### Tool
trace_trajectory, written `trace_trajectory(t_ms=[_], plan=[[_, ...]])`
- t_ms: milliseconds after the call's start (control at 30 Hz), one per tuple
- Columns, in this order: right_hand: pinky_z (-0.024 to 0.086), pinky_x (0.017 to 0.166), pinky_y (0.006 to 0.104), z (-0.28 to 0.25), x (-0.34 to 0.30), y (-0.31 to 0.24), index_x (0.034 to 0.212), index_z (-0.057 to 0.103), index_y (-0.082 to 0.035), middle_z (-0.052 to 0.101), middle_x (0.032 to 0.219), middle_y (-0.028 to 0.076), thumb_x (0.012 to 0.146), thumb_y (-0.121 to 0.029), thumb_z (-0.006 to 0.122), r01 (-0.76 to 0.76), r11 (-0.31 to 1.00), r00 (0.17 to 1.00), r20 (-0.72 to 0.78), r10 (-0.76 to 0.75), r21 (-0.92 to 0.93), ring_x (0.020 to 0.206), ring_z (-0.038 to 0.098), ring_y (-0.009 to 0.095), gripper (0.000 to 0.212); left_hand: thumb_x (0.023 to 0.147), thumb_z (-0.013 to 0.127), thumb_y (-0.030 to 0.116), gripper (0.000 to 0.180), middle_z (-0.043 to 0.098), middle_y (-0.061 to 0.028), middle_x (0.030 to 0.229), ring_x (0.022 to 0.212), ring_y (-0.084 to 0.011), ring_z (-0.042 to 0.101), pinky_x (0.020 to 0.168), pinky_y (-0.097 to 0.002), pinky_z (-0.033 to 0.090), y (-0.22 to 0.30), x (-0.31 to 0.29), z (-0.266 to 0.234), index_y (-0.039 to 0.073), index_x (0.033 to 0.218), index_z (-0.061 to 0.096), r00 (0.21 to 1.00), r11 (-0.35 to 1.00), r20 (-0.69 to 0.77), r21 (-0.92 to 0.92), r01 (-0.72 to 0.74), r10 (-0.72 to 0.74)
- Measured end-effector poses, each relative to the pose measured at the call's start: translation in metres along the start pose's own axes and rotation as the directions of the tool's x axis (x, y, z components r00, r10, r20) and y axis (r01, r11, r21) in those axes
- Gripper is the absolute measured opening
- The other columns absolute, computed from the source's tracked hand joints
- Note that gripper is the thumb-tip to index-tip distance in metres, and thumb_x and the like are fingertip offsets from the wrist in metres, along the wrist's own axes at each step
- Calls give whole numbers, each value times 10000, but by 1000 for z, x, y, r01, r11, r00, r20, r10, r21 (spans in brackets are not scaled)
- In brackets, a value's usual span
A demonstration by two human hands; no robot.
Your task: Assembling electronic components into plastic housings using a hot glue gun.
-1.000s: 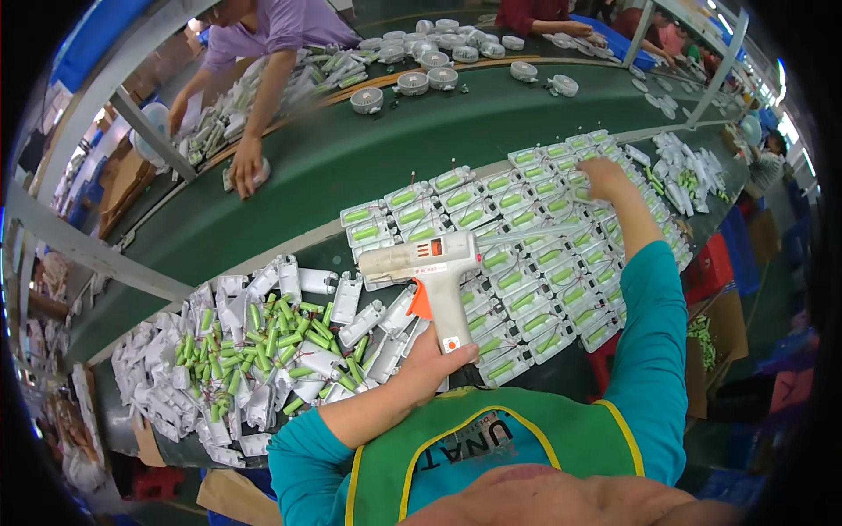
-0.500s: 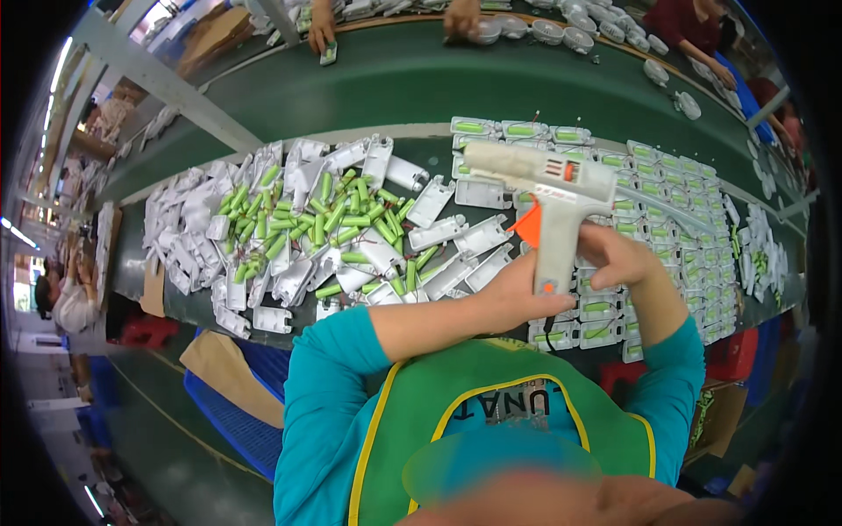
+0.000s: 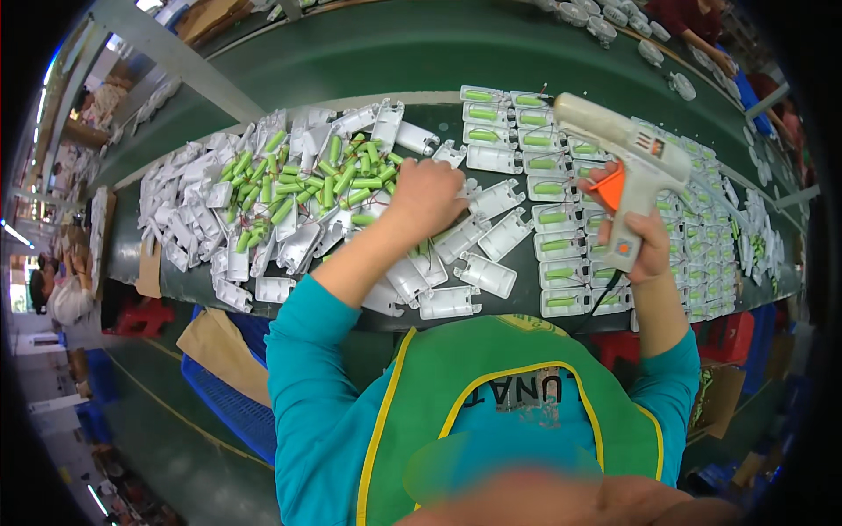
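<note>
1. Over the near side of the rows on the right, the right hand (image 3: 651, 250) has its fingers bent around the handle of a white glue gun (image 3: 627, 140); they are well closed on it, and some lie next to the orange trigger (image 3: 608, 187).
2. The glue gun is raised above the table (image 3: 128, 250), its body tilted, with the end on the left side higher. From the bottom of the handle a black cable (image 3: 605, 294) hangs down.
3. The left hand (image 3: 425, 197) rests at the right part of the loose pile. Its fingers are half curled; their tips are hidden, so I cannot tell if they hold a piece.
4. Around this hand are white plastic shells (image 3: 189, 193) and green batteries (image 3: 346, 175), lying mixed.
5. To the right, shells with batteries inside (image 3: 557, 245) stand in close rows. The gun and the right hand cover a part of them.
6. Behind the table runs a green belt (image 3: 368, 61). A grey metal bar (image 3: 189, 66) crosses the view of it at upper left.
</note>
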State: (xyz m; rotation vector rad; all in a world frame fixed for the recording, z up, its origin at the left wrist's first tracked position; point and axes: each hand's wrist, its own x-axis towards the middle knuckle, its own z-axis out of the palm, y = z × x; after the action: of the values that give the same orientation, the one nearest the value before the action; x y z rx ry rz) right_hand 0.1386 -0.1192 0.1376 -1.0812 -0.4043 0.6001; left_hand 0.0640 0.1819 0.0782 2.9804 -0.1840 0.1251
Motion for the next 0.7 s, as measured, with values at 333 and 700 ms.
trace_trajectory(t_ms=[333, 700], plan=[[583, 532, 267, -19, -42, 0, 1381, 325, 45, 496, 1284, 211, 780, -187, 591, 27, 999, 995, -93, -22, 48, 1230, 490, 370, 698, 728, 745, 255, 246, 618, -67, 942, 959, -256, 577, 848, -439, 397, -15, -6, 7, 116, 909, 653, 996, 990, 48, 123, 70, -76], [568, 512, 265, -23, -59, 6, 1385, 312, 55, 497, 1296, 223, 765, -214, 607, 48, 998, 987, -157, -39, 48, 1214, 511, 356, 738, 738, 692, 309, 296, 570, -74, 955, 968, -258, 536, 861, -440, 369, 61, 8, 23, 75, 915, 646, 988, 986, 12, 58, -156, 155]])
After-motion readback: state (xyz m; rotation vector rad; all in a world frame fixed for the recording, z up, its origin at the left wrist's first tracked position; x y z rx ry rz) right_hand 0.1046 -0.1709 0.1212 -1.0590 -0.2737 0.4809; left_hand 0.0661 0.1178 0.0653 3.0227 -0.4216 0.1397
